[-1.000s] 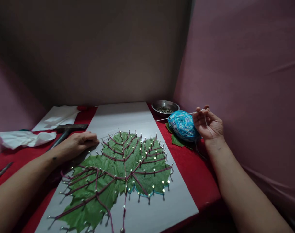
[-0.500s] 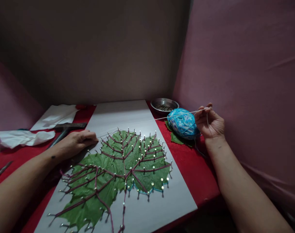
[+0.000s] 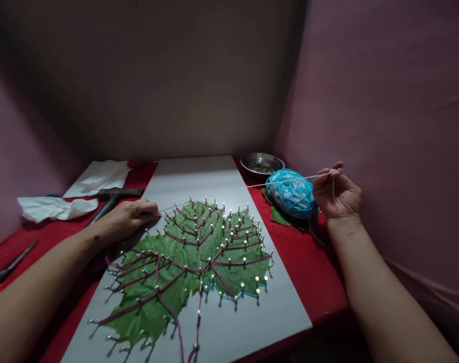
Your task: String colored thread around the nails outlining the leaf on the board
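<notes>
My left hand (image 3: 140,216) is closed at the left edge of a white board (image 3: 199,171), its fingertips pinching a strand of yarn. Stretched across the board's far half, the yarn (image 3: 294,179) runs to my right hand (image 3: 338,194), raised over the table's right side with thumb and fingers pinched on it. A short tail dangles from the right fingers. A green leaf (image 3: 225,280) lies on the board, ringed by several nails. Purple yarn (image 3: 235,263) traces its veins. Along the lower right edge, blue yarn (image 3: 228,297) winds around nails.
Beside my right hand rests a blue-and-white yarn ball (image 3: 291,194) on leaves (image 3: 282,216). Behind it stands a metal bowl (image 3: 280,162) of nails. A hammer (image 3: 119,193), crumpled white tissue (image 3: 55,209) and a dark pointed tool (image 3: 13,264) lie left on red cloth (image 3: 308,287).
The view has turned slightly left, so everything sits further right in the picture. Both hands keep their grip on the stretched yarn, with little other movement.
</notes>
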### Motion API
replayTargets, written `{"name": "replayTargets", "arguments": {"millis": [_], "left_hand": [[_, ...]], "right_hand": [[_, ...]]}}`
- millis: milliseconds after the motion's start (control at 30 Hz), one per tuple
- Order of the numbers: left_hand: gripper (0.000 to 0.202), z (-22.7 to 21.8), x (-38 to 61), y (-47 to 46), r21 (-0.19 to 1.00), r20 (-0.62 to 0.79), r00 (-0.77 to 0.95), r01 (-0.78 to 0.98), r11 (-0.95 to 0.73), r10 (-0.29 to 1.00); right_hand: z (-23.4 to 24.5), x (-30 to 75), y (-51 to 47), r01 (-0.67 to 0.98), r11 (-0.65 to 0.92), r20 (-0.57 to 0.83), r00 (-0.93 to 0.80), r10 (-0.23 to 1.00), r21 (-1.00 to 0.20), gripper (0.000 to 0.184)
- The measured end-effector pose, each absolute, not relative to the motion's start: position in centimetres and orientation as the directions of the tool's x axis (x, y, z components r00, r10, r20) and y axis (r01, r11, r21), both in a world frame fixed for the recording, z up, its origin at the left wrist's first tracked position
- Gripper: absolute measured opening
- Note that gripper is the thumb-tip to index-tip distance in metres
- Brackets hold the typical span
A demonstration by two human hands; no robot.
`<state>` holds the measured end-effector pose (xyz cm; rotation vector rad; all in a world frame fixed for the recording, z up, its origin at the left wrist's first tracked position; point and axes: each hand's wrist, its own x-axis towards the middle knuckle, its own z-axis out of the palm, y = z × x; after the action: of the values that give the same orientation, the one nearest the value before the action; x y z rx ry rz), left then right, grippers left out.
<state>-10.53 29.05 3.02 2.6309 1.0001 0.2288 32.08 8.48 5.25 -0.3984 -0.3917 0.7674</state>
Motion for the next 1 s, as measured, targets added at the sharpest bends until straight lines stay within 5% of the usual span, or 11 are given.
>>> {"name": "replayTargets", "arguments": {"millis": [567, 733, 833, 1000], "left_hand": [[0.03, 3.1, -10.5, 28.8, 0.334, 0.049, 0.735, 0.627, -0.704, 0.677], [0.027, 3.2, -10.5, 28.6, 0.343, 0.061, 0.746, 0.609, -0.716, 0.664], [0.025, 3.4, -10.3, 28.0, 0.358, 0.098, 0.758, 0.578, -0.734, 0.645], [0.021, 3.2, -10.1, 27.8, 0.36, 0.126, 0.749, 0.576, -0.733, 0.651]], "right_hand": [[6.0, 32.3, 8.3, -0.572, 0.711, 0.284, 0.661, 0.695, -0.409, 0.021], [5.9, 31.8, 7.8, -0.569, 0.645, 0.296, 0.588, 0.753, -0.511, 0.016], [5.3, 32.2, 7.5, -0.376, 0.661, 0.339, 0.635, 0.694, -0.65, 0.016], [3.6, 35.0, 8.3, -0.286, 0.702, 0.288, 0.763, 0.578, -0.652, 0.026]]}}
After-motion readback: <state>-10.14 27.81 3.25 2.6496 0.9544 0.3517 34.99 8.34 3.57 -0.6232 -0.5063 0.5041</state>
